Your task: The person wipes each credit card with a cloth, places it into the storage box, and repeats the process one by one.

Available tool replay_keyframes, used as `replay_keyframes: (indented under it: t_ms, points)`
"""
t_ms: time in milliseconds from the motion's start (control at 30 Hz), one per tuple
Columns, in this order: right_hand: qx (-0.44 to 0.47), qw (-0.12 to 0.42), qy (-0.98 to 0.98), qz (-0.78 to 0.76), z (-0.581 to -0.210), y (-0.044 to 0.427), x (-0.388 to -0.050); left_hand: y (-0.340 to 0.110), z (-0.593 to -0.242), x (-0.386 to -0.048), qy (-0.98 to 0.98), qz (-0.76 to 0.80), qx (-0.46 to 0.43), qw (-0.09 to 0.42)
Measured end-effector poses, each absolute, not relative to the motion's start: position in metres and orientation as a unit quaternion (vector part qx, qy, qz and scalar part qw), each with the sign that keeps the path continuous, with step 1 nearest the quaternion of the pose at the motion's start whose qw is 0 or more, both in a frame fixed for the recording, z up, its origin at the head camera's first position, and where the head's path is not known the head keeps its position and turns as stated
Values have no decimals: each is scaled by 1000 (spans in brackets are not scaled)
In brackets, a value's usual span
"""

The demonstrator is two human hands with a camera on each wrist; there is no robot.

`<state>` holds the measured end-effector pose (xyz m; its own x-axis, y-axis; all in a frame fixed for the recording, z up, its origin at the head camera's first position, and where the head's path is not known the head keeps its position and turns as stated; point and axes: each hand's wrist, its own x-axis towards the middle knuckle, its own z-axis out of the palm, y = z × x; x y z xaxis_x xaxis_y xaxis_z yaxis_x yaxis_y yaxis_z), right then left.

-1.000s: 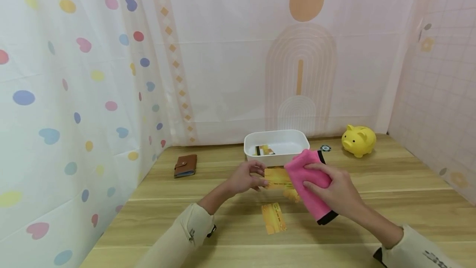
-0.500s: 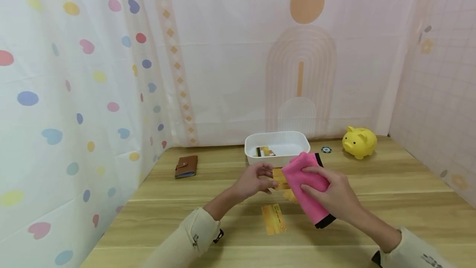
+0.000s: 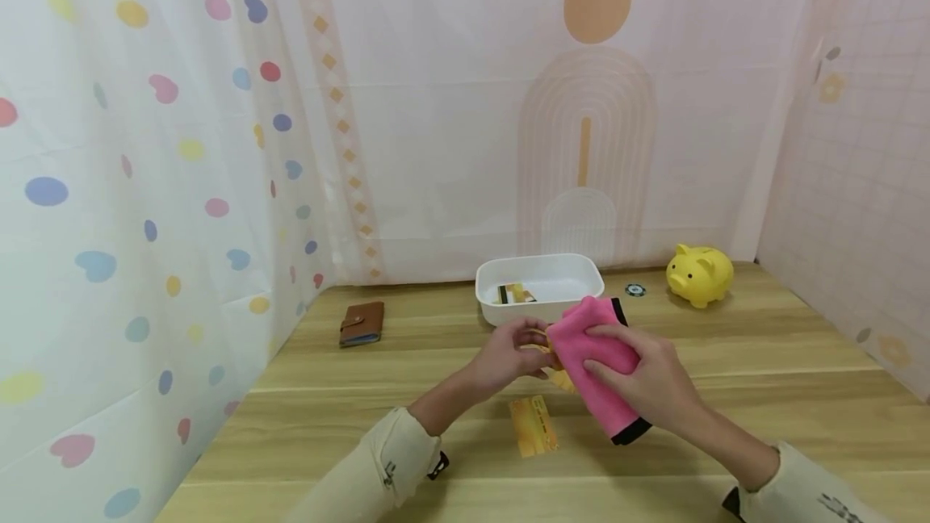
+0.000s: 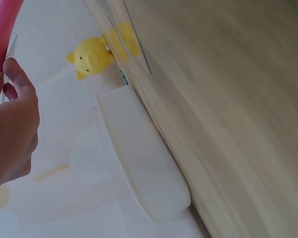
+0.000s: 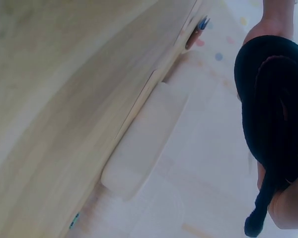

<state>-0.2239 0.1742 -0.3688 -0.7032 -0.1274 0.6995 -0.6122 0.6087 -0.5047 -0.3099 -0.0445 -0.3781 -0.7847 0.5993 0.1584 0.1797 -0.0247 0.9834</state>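
Note:
My left hand (image 3: 508, 357) pinches a thin orange card, seen edge-on as a pale card edge (image 4: 12, 47) in the left wrist view. Most of that card is hidden behind a folded pink cloth (image 3: 592, 361) with black trim. My right hand (image 3: 657, 374) grips the cloth between thumb and fingers, against the card. In the right wrist view the cloth's dark trim (image 5: 260, 99) blocks most of the hand. Below both hands, a yellow-orange card (image 3: 534, 426) lies on the wooden table. Another orange patch (image 3: 563, 380) shows beneath the cloth, too covered to identify.
Behind the hands stands a white tray (image 3: 538, 313) with cards (image 3: 516, 294) inside. To its right are a dark round chip (image 3: 635, 290) and a yellow piggy bank (image 3: 699, 274). A brown wallet (image 3: 362, 323) lies at the left. Curtains enclose the table.
My left hand has moved right, carrying the orange card further behind the pink cloth, so less of it shows. The cloth and right hand have shifted slightly left.

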Motion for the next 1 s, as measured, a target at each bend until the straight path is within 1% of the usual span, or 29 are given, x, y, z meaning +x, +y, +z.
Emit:
replay_keyframes:
  t_ms: [200,500,833,1000]
  points:
    - [230,324,-834,382,-369,172,-224,-41,-374,-303,673,665,277,165]
    - [233,364,-835,341,-371,172,-224,-36,-372,-295,672,672,286,121]
    - [218,377,-840,322,-369,172,-223,-33,-369,-290,676,674,286,84]
    - [212,382,-842,317,-369,172,-224,-33,-369,-290,673,677,286,74]
